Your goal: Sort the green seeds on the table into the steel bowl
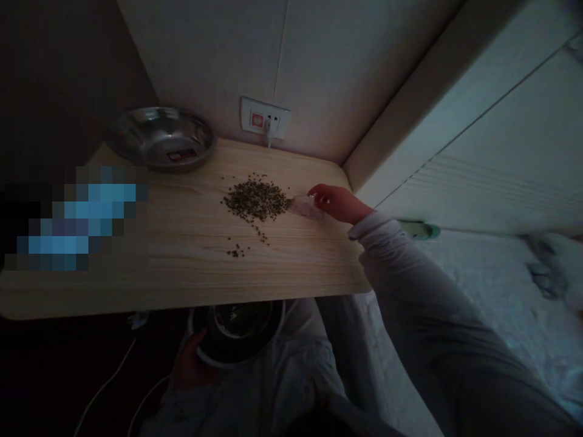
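We see a pale wooden tabletop (191, 267) with rounded corners against the wall. On it sit a shallow, shiny steel bowl (161, 136) at the far left and a loose pile of small dark seeds (255, 200) near the middle.

Dim, bluish cast, dark edges, soft focus

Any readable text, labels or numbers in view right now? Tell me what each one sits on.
No text can be read here.
Steel bowl: a red and white sticker inside, print too small and dark to read.
Wall socket: a red square mark, no legible characters.
Blue patch at the table's left end: pixelated, nothing readable.
Bowl held by the left hand below the table edge: no visible marking.
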`<act>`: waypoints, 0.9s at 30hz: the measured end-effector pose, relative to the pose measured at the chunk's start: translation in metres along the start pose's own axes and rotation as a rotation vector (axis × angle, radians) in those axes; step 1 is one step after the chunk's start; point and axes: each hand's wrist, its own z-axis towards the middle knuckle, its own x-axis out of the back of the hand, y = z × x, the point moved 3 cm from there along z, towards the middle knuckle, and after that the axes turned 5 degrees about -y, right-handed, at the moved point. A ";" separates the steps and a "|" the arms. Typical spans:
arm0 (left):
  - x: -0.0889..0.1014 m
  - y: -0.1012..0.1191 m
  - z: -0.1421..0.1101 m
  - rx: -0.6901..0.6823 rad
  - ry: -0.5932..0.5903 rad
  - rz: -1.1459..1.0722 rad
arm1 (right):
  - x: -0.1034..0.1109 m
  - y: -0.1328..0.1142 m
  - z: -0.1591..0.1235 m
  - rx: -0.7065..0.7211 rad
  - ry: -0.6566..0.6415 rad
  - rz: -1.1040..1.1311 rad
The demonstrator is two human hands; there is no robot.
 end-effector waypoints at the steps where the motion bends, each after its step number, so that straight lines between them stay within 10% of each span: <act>1: 0.000 0.000 0.001 0.049 0.015 -0.019 | 0.002 -0.001 0.001 0.011 0.005 0.007; 6: -0.010 0.001 -0.002 0.404 0.001 -0.134 | 0.011 -0.004 -0.010 0.073 0.110 0.111; 13: -0.018 0.007 -0.016 0.428 -0.174 -0.237 | -0.008 0.009 -0.087 -0.068 0.490 0.375; 27: 0.003 0.036 -0.090 0.065 -0.332 -0.167 | -0.070 -0.013 -0.172 -0.067 0.724 0.467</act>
